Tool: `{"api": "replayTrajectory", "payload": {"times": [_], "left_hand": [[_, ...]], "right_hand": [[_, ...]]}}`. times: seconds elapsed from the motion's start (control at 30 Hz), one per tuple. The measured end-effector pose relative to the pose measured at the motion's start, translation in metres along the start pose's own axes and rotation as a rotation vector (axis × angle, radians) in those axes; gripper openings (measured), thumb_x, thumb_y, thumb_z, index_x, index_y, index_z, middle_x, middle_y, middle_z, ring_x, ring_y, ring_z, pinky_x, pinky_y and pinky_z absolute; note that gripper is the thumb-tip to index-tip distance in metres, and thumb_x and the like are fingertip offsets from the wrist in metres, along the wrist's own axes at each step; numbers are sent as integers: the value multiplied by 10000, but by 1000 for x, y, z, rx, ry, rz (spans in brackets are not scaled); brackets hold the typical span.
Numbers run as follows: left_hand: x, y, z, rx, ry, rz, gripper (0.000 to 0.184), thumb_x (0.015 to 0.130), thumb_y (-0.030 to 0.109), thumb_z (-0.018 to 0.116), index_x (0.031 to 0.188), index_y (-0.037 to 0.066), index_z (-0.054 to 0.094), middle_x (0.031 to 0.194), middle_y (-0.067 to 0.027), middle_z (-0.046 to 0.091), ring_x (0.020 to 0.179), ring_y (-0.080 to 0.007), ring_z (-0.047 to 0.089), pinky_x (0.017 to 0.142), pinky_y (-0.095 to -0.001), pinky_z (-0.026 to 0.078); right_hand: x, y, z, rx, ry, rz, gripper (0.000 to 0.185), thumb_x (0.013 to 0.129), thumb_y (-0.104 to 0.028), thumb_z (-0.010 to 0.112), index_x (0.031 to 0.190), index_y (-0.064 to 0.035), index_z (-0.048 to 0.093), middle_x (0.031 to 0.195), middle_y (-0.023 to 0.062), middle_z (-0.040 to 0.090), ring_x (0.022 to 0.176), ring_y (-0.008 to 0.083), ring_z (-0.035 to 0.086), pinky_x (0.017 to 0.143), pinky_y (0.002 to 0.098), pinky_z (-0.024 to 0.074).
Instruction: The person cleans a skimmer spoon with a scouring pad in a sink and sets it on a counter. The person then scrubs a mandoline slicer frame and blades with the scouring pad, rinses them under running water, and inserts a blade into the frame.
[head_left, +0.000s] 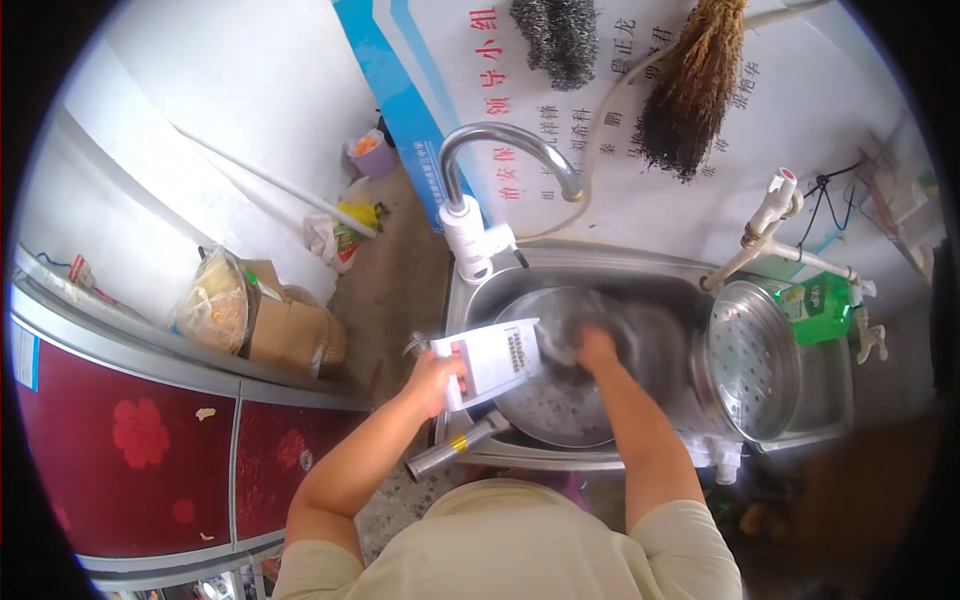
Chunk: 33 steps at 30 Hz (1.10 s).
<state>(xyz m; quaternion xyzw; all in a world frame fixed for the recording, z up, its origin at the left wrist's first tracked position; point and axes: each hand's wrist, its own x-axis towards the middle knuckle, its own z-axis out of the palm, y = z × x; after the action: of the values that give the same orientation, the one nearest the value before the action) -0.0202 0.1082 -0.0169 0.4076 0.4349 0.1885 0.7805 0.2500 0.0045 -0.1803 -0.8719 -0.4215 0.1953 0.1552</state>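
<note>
Watching remotely, I see the left hand (437, 382) closed round the handle of a white plastic container (503, 357), whose long axis points across toward the right hand (597, 347). The container overhangs the left side of the metal pan (568, 425) in the sink (665, 360). The right hand is inside that pan, blurred; I cannot tell its fingers' state.

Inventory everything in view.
Sink: 1, silver, centre
Pan: 1, grey, in sink
Container: 1, white, over pan
Faucet: 1, chrome/white, centre
Strainer: 1, silver, sink's right
Bottle: 1, green, right
Tap pipe: 1, white, right
Brush: 1, brown, top
Scourers: grey, top
Sign: 1, white/blue, wall
Cabinet: 1, red, left
Box: 1, brown, left
Tub: 1, purple, left
Bags: 2+, mixed, left
Left hand: 1, gripping container
Right hand: 1, blurred, in pan
</note>
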Motion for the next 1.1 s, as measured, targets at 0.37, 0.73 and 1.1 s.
{"api": "replayTrajectory", "payload": {"times": [0.37, 0.73, 1.1], "left_hand": [[53, -23, 15, -33, 23, -202, 215, 613, -53, 438, 772, 81, 495, 651, -21, 467, 538, -148, 489, 567, -350, 494], [60, -36, 17, -11, 162, -165, 273, 613, -91, 407, 830, 50, 495, 736, -58, 518, 651, -192, 566, 657, -388, 514], [84, -58, -1, 87, 147, -152, 365, 648, -117, 408, 956, 42, 524, 889, -90, 586, 788, -220, 613, 680, -381, 512]], "right_hand": [[-21, -54, 31, 435, 103, -66, 423, 669, -148, 552, 1076, -34, 541, 990, 181, 581, 911, 337, 550, 812, 380, 432], [-20, -78, 11, 260, 113, -109, 256, 670, -124, 521, 904, -40, 586, 850, 188, 594, 816, 366, 558, 720, 437, 446], [-14, -35, 18, 266, 319, -17, 320, 683, -161, 549, 963, -11, 589, 874, 201, 585, 840, 352, 557, 752, 414, 445]]}}
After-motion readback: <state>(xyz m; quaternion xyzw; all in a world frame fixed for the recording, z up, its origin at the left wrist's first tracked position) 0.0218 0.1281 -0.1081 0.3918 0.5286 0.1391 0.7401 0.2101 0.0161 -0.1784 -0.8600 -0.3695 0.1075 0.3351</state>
